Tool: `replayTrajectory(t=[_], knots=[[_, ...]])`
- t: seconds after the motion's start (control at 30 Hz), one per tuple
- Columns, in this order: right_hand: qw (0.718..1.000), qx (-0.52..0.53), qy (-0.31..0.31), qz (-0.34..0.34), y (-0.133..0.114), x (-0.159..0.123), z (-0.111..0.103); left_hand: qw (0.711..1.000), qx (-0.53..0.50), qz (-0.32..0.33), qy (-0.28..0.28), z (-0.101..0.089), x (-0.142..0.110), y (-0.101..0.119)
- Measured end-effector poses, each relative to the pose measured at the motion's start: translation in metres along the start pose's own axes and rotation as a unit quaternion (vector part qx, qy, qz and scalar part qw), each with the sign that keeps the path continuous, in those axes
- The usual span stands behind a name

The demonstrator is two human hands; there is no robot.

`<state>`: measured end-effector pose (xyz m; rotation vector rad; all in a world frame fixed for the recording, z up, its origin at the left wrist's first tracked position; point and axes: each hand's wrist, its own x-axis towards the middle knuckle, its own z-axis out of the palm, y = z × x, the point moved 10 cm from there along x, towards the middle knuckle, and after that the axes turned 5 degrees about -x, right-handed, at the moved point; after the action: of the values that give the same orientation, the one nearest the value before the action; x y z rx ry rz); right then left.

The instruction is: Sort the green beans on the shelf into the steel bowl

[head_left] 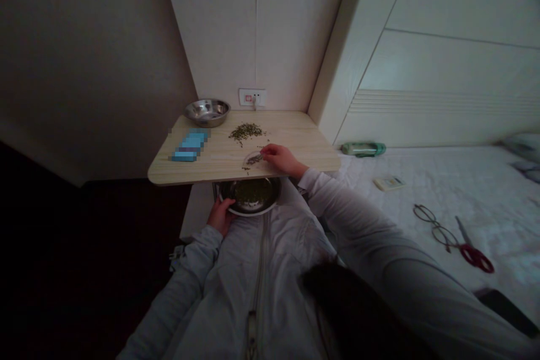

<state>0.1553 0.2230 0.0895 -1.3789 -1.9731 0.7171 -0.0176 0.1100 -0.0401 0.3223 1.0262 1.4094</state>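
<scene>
My left hand (220, 216) is closed on the rim of a steel bowl (250, 215) in my lap, just below the table's front edge. Small green grains cover part of the bowl's inside. Above the tabletop, my right hand (282, 160) has its fingers pressed together at a small heap of dark bits (254, 160). A pale, see-through round outline shows around that heap; what it is I cannot tell. Whatever those fingers pinch is too small to make out. Farther back on the wood lies a loose pile of green grains (247, 131).
The small wooden table (291, 129) bears a second steel bowl (207, 112) and a blurred-out blue item (189, 145). Behind it is a wall socket (252, 97). On the bed at right lie a green bottle (363, 149), eyeglasses (442, 236) and red-handled scissors (476, 259).
</scene>
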Motion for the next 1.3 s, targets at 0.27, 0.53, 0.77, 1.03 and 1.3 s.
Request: replayTrajectory(t=[0.27,0.53,0.77,1.03,1.3], knots=[[1.0,0.011,-0.012,-0.006,-0.004,-0.002,0.004,1.0,0.0,-0.001,-0.006,0.0,0.001,-0.001],[0.999,0.026,-0.02,0.0,-0.003,-0.003,0.006,1.0,0.008,-0.004,0.006,-0.001,-0.001,0.0],[0.999,0.036,-0.023,0.001,-0.004,-0.004,0.006,1.0,0.01,-0.005,0.008,-0.002,0.0,0.0],[0.997,0.078,-0.019,0.014,-0.001,-0.004,0.008,1.0,0.01,-0.002,0.005,-0.001,-0.001,0.0],[0.987,0.155,0.012,0.043,0.008,-0.002,-0.001,1.0,0.015,-0.002,0.003,-0.001,0.0,0.0]])
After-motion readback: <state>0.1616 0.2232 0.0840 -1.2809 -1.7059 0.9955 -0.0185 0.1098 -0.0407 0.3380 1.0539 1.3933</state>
